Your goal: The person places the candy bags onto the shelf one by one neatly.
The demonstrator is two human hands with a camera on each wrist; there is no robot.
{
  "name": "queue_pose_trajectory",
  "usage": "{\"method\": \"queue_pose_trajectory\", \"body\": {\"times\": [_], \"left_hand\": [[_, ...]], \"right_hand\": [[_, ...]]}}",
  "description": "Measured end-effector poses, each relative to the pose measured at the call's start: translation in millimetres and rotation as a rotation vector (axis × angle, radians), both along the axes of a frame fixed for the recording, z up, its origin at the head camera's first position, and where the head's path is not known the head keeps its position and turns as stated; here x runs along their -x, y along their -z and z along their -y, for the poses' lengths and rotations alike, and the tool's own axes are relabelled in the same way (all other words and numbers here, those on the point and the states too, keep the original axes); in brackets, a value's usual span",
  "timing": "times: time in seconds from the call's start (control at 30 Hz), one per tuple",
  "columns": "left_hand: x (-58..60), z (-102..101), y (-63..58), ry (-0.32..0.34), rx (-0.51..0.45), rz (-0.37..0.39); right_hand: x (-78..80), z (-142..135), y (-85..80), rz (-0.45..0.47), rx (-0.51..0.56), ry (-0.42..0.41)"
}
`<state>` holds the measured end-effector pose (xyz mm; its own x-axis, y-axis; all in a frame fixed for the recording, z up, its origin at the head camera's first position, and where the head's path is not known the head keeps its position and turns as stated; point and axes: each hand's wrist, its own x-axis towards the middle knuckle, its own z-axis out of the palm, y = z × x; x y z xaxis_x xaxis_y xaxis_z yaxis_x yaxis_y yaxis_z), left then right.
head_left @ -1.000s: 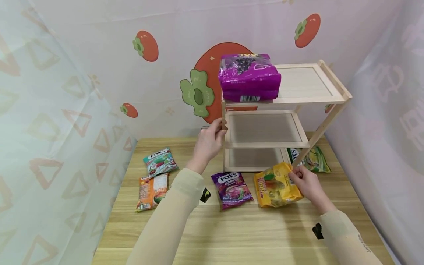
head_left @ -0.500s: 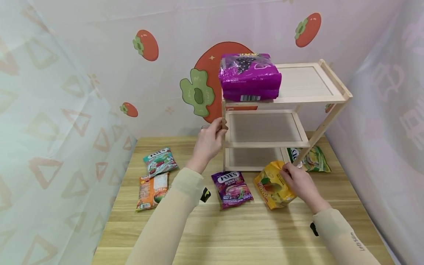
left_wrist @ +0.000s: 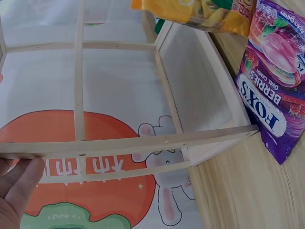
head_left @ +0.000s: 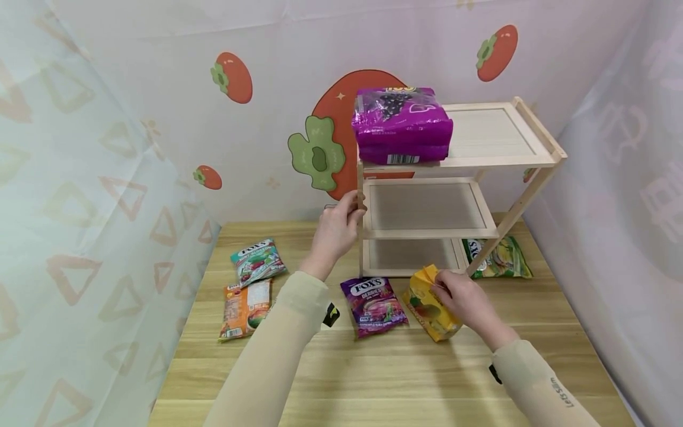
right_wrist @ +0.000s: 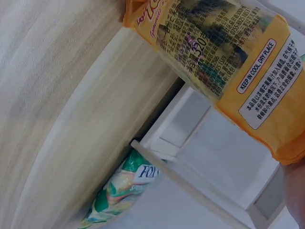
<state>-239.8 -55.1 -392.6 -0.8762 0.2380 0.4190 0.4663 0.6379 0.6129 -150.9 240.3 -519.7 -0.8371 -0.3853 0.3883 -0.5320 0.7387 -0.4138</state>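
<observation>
My left hand [head_left: 337, 230] grips the left front post of a three-tier wooden shelf [head_left: 501, 160] at middle-tier height. In the left wrist view its fingers [left_wrist: 21, 183] wrap the pale wood from below. A yellow gummies bag [head_left: 430, 305] with a mango picture is pinched at its upper edge by my right hand [head_left: 469, 302], in front of the shelf's bottom tier. The right wrist view shows the printed back of this bag. Just to its left, a purple Fox's Berries candy bag [head_left: 375, 307] lies on the table. A larger purple grape-print bag [head_left: 401, 126] sits on the top tier's left side.
A green Fox's bag [head_left: 501, 257] lies behind the shelf's right front post. At the left, a teal Fox's bag [head_left: 258, 262] overlaps an orange bag [head_left: 246, 309] on the wooden table [head_left: 373, 379]. Patterned cloth walls [head_left: 277, 71] close off the back and sides.
My right hand has moved left with the yellow gummies bag, turning it so that its side faces more toward me. The left hand keeps its grip on the shelf post.
</observation>
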Motion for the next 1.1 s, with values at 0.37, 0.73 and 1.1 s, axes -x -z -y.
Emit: {"method": "queue_pose_trajectory", "body": {"times": [0.37,0.73,1.1], "left_hand": [[-0.7,1,-0.3,-0.012,0.011,-0.005],[0.2,-1,0.7,-0.005,0.006,-0.008],[0.1,-1,0.6,-0.005,0.000,-0.005]], "right_hand": [[-3.5,9,7.1,-0.194,-0.005,-0.103],[-10.5,14,13.2,-0.125,0.008,-0.076],[-17.9,21,9.3,0.162,-0.066,0.017]]}}
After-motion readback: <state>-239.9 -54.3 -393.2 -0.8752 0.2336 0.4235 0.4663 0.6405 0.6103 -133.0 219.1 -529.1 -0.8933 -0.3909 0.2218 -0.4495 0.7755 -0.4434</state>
